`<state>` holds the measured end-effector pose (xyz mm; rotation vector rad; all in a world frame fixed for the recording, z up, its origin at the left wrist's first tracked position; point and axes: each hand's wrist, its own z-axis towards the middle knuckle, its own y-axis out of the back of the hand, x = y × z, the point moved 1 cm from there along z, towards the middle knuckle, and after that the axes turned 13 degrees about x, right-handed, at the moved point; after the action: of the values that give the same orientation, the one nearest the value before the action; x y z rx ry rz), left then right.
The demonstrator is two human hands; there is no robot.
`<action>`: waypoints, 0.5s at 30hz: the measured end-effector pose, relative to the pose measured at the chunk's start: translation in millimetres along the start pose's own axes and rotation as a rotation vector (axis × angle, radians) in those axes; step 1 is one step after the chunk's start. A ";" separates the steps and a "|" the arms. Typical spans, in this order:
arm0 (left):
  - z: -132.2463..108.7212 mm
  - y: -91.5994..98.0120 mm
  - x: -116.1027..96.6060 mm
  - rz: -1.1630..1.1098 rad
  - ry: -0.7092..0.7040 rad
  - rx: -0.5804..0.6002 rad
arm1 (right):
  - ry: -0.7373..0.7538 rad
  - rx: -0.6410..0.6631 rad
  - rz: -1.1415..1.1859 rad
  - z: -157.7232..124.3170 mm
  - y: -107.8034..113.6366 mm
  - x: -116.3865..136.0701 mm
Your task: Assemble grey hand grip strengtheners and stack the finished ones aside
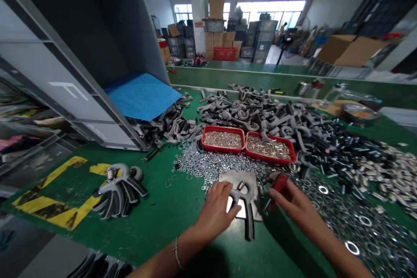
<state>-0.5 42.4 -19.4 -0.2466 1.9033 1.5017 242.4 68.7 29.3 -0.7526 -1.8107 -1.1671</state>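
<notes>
My left hand [215, 210] lies over a grey hand-grip exerciser body [245, 208], its fingers pressing on the part. The part rests on a dented steel plate [239, 178] on the green bench. My right hand [291, 206] grips a red-handled tool [279, 186], whose thin metal tip points down toward the part, close to it. Whether the tip touches the part is hidden. A spring-fitted hand grip [110, 178] lies on a heap of black-and-grey grip handles [120, 195] to the left.
Two red trays of small screws [223, 139] stand behind the plate, amid loose steel washers [208, 165]. Grey castings [247, 113] are heaped beyond them, and more washers [368, 226] spread right. A grey shelf unit [81, 74] with a blue sheet [141, 95] stands at the left.
</notes>
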 end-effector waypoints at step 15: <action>0.3 -5.6 4.2 -0.034 0.016 -0.049 | 0.074 -0.193 0.337 31.6 -68.9 -4.5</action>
<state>-0.5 42.0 -26.5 -0.3131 1.8670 1.5296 177.9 70.9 -10.7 -1.0658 -1.4545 -1.1353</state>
